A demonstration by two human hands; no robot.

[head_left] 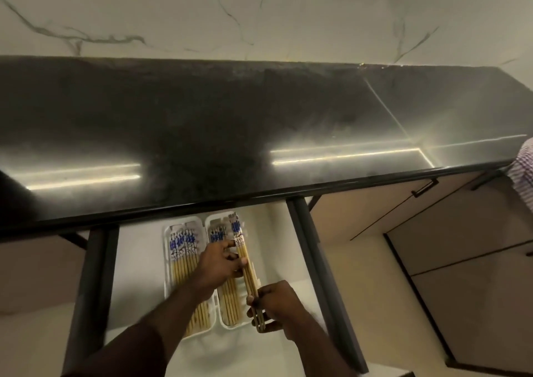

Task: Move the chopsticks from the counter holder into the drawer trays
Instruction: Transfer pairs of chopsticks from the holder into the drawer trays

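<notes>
Chopsticks point(246, 264), a small bundle of them, are held over the open drawer point(288, 261), slanting from the blue-patterned tops near the counter edge down to the plain bamboo tips close to the person. The right hand point(275, 304) grips the bundle at its lower end, fingers curled round the sticks. The left hand point(220, 262) reaches across from the other side and pinches the same bundle about midway, thumb and fingers closed on it. Under both hands lie two white trays side by side in the drawer. The left tray point(167, 261) is packed with chopsticks lying lengthwise, patterned ends toward the counter. The right tray point(222, 323) holds a few more, and the held bundle hangs just above its right rim. The black counter point(230, 131) juts over the drawer's back, with a marble wall point(259, 15) behind. A checked sleeve point(523, 171) shows at the far right.
</notes>
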